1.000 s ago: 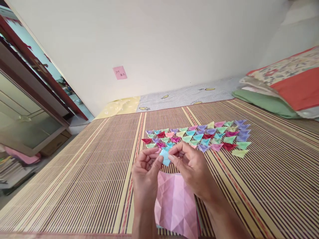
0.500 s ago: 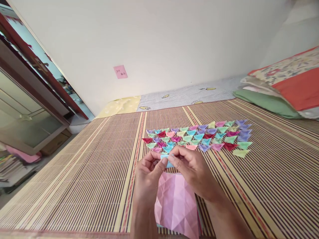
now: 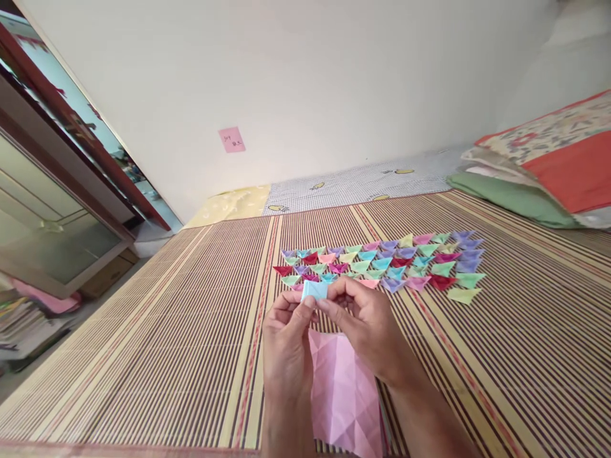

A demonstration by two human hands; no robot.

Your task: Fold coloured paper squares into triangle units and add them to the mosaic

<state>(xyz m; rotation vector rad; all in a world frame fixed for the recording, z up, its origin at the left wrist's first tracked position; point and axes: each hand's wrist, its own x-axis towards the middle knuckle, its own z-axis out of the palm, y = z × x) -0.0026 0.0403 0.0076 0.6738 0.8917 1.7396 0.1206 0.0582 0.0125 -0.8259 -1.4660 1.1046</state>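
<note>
A small folded light-blue paper is held up between both hands. My left hand pinches its lower left part with thumb and fingers. At its right side, the thumb and index finger of my right hand close on the paper. Below the hands lies a creased pink sheet on top of other sheets, partly covered by my wrists. Just beyond the hands, several rows of small folded paper pieces in many colours rest on the striped mat.
Folded bedding in red, green and floral cloth lies at the right. A pink note is stuck on the white wall. At the left stands a glass-panelled door, with stacked papers below it.
The blue paper has been raised and tilted, so more of its flat face shows above the thumbs. My left hand has shifted slightly right.
</note>
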